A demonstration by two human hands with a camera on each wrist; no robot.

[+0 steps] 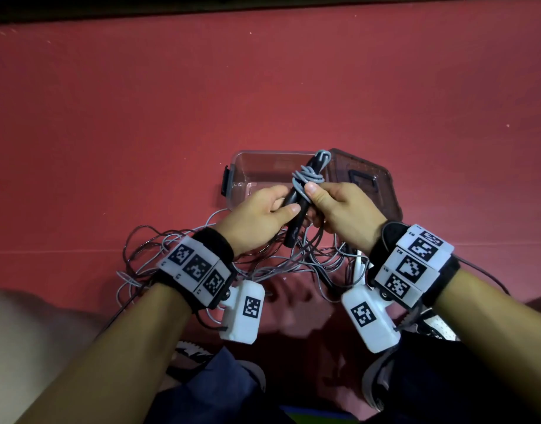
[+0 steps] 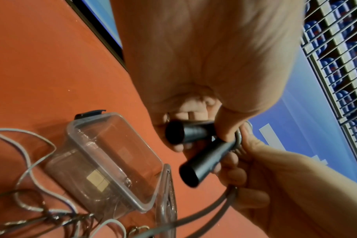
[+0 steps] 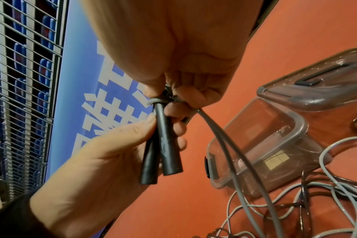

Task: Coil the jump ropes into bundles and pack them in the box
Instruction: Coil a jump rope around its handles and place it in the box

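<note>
Floor (image 1: 263,87): a red surface fills the head view from 9 o'clock round to 3 o'clock.
Loose ropes (image 1: 159,258): a tangle of grey and darker cords sprawls on the floor at about 7 o'clock from the box, running under both wrists (how many ropes are in the tangle cannot be told).
Box (image 1: 241,179): a clear plastic tub with a dark latch on its left end sits open on the floor, just beyond the hands; nothing can be made out inside it.
Lid (image 1: 367,179): smoky and translucent, with a dark handle, it lies at 3 o'clock from the box and touches its edge.
Left hand (image 1: 260,215): fingers and thumb curl round the lower part of the two handles, thumb on top.
Right hand (image 1: 339,206): it pinches the grey rope against the handles, thumb tip pressed just below the wraps; in the right wrist view two grey strands trail down from this grip towards the tangle.
Handles (image 1: 296,206): two black handles held side by side over the box's near edge (tips pointing to about 1 o'clock).
Grey rope (image 1: 309,175): several turns are wound round the upper part of the handles, with a small loop sticking out at the top.
</note>
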